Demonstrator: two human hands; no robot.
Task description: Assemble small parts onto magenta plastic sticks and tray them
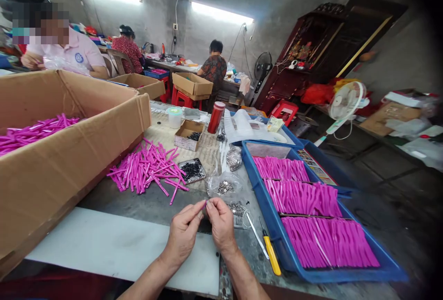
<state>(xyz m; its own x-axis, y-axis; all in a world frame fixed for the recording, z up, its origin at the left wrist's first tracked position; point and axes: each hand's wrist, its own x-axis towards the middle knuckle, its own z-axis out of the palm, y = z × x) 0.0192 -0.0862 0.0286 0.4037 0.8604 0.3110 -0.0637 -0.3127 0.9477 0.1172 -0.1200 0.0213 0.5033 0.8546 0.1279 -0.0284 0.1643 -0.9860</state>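
My left hand and my right hand meet above the table's front part, fingertips pinched together. Between them shows a sliver of a pink plastic piece; the fingers hide most of it. Whether the right fingers also pinch a small part cannot be made out. Just beyond my hands, small metal parts lie in a clear plastic bag, with more metal pieces beside my right hand. A loose heap of slim pink plastic pieces lies to the left, next to a tray of small black parts.
A large cardboard box with pink pieces stands left. On the right, a blue crate holds rows of pink pieces; a yellow-handled screwdriver lies alongside. A white board lies in front. A red flask stands behind. Several people sit beyond.
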